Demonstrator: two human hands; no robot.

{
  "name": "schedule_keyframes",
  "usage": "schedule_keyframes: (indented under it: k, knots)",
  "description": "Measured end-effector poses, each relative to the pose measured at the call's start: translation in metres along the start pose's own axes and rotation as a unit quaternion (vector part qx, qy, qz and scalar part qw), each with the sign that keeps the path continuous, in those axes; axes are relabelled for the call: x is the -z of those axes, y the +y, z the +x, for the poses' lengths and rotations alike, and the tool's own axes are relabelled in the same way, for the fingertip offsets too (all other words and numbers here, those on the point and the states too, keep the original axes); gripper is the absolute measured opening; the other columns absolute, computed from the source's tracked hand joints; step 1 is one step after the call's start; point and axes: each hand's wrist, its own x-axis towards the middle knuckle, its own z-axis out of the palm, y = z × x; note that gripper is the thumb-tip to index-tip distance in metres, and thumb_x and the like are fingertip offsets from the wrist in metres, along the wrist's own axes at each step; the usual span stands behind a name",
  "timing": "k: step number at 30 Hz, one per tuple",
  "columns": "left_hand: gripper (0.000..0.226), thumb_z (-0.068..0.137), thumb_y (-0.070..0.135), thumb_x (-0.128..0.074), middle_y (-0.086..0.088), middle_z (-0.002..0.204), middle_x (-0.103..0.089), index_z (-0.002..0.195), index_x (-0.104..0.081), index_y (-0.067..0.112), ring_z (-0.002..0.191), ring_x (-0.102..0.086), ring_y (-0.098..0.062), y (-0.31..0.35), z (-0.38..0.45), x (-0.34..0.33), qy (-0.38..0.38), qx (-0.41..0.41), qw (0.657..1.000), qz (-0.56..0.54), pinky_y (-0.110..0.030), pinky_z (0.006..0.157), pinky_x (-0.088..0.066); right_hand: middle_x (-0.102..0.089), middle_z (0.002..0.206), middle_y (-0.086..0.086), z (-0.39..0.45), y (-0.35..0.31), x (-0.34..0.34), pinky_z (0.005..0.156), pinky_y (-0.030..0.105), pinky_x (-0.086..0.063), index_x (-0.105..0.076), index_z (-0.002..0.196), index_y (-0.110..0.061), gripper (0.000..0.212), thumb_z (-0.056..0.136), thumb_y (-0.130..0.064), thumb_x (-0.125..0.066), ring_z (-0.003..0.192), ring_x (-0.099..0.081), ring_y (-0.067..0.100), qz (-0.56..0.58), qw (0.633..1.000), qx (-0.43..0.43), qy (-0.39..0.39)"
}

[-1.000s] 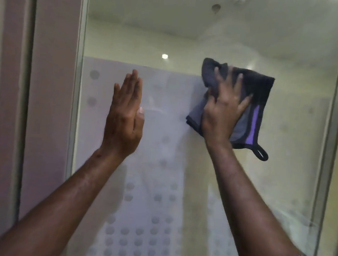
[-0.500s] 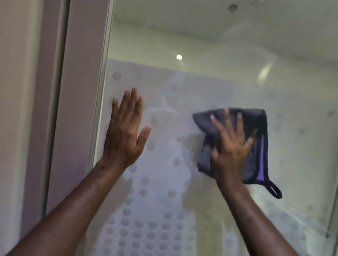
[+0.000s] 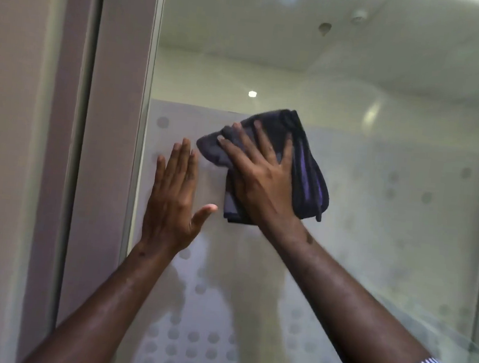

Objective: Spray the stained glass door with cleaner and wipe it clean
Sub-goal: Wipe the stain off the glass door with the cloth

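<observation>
Frosted glass door (image 3: 373, 222), grey-dotted, hazy

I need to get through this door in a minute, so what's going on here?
A person is wiping the glass door with a dark grey and purple cloth. The right hand presses the cloth flat against the frosted, dotted part of the glass, fingers spread. The left hand rests open on the glass just beside it, near the door's left edge. The job looks to be at the wiping stage.
</observation>
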Motion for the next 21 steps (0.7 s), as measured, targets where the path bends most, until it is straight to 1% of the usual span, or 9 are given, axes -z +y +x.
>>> schedule_keyframes:
  k: [2, 4, 6, 8, 11, 13, 15, 18, 21]
  knots:
    - [0.094, 0.1, 0.07, -0.011, -0.024, 0.169, -0.01, 0.158, -0.017, -0.004, 0.158, -0.008, -0.038, -0.001, 0.0, -0.002, -0.007, -0.006, 1.0, 0.028, -0.061, 0.127, -0.009, -0.04, 0.161, -0.008, 0.027, 0.034, 0.009, 0.118, 0.069, -0.01, -0.048, 0.149, -0.037, 0.062, 0.089, -0.021, -0.051, 0.153, -0.029, 0.025, -0.009, 0.997, -0.073, 0.015]
    - [0.091, 0.102, 0.067, -0.013, -0.022, 0.169, -0.009, 0.159, -0.016, -0.003, 0.158, -0.006, -0.037, -0.001, 0.0, -0.003, -0.012, -0.002, 0.999, 0.045, -0.061, 0.126, -0.01, -0.035, 0.164, -0.011, 0.044, 0.081, 0.023, 0.118, 0.067, -0.01, -0.042, 0.151, -0.041, 0.067, 0.086, -0.028, -0.047, 0.155, -0.024, 0.021, -0.024, 0.98, -0.197, 0.024]
    - [0.089, 0.102, 0.067, -0.014, -0.022, 0.17, -0.008, 0.159, -0.015, -0.002, 0.159, -0.005, -0.036, -0.001, 0.0, -0.003, -0.015, 0.0, 0.999, 0.052, -0.061, 0.126, -0.01, -0.028, 0.166, -0.011, 0.046, 0.125, 0.038, 0.12, 0.067, -0.009, -0.034, 0.153, -0.044, 0.063, 0.091, -0.035, -0.043, 0.156, -0.018, 0.02, -0.034, 0.949, -0.311, 0.03]
    - [0.09, 0.102, 0.067, -0.013, -0.022, 0.17, -0.007, 0.159, -0.015, -0.002, 0.159, -0.003, -0.036, 0.0, 0.0, -0.002, -0.016, 0.0, 0.998, 0.058, -0.061, 0.126, -0.01, -0.025, 0.167, -0.012, 0.038, 0.149, 0.048, 0.12, 0.068, -0.007, -0.034, 0.153, -0.047, 0.056, 0.098, -0.044, -0.041, 0.157, -0.015, 0.021, -0.017, 0.928, -0.368, 0.045]
    - [0.092, 0.1, 0.07, -0.011, -0.023, 0.169, -0.006, 0.16, -0.016, 0.0, 0.159, -0.003, -0.037, 0.001, 0.001, -0.003, -0.02, -0.004, 0.997, 0.076, -0.061, 0.127, -0.009, -0.02, 0.169, -0.007, 0.037, 0.139, 0.046, 0.117, 0.073, -0.003, -0.033, 0.153, -0.05, 0.054, 0.1, -0.062, -0.032, 0.158, -0.009, 0.026, 0.003, 0.929, -0.367, 0.052]
    - [0.093, 0.099, 0.072, -0.01, -0.023, 0.17, -0.004, 0.161, -0.015, 0.003, 0.159, -0.002, -0.038, 0.001, 0.002, -0.003, -0.026, -0.005, 0.995, 0.095, -0.062, 0.126, -0.008, -0.01, 0.172, 0.001, 0.037, 0.113, 0.038, 0.115, 0.077, 0.001, -0.025, 0.154, -0.054, 0.06, 0.097, -0.072, -0.027, 0.158, -0.002, 0.033, -0.013, 0.944, -0.328, 0.019]
    - [0.092, 0.099, 0.073, -0.009, -0.023, 0.17, -0.002, 0.162, -0.012, 0.005, 0.159, 0.0, -0.038, 0.0, 0.003, -0.004, -0.035, -0.004, 0.993, 0.112, -0.062, 0.126, -0.008, -0.002, 0.172, 0.005, 0.031, 0.088, 0.031, 0.112, 0.076, 0.004, -0.019, 0.154, -0.057, 0.064, 0.094, -0.077, -0.027, 0.157, 0.002, 0.036, -0.032, 0.964, -0.264, -0.017]
    - [0.091, 0.099, 0.072, -0.011, -0.022, 0.17, 0.0, 0.162, -0.009, 0.007, 0.159, 0.002, -0.038, 0.002, 0.004, -0.004, -0.037, 0.0, 0.992, 0.118, -0.062, 0.126, -0.006, -0.004, 0.172, 0.0, 0.022, 0.084, 0.029, 0.112, 0.077, 0.002, -0.014, 0.156, -0.054, 0.064, 0.097, -0.068, -0.033, 0.158, 0.001, 0.032, -0.029, 0.981, -0.189, -0.031]
    - [0.09, 0.099, 0.072, -0.012, -0.022, 0.17, 0.001, 0.162, -0.008, 0.009, 0.159, 0.002, -0.037, 0.002, 0.005, -0.005, -0.033, 0.004, 0.993, 0.111, -0.063, 0.126, -0.005, -0.012, 0.171, -0.009, 0.021, 0.112, 0.036, 0.116, 0.076, -0.004, -0.012, 0.159, -0.046, 0.066, 0.098, -0.052, -0.038, 0.158, -0.006, 0.023, -0.042, 0.982, -0.186, -0.015]
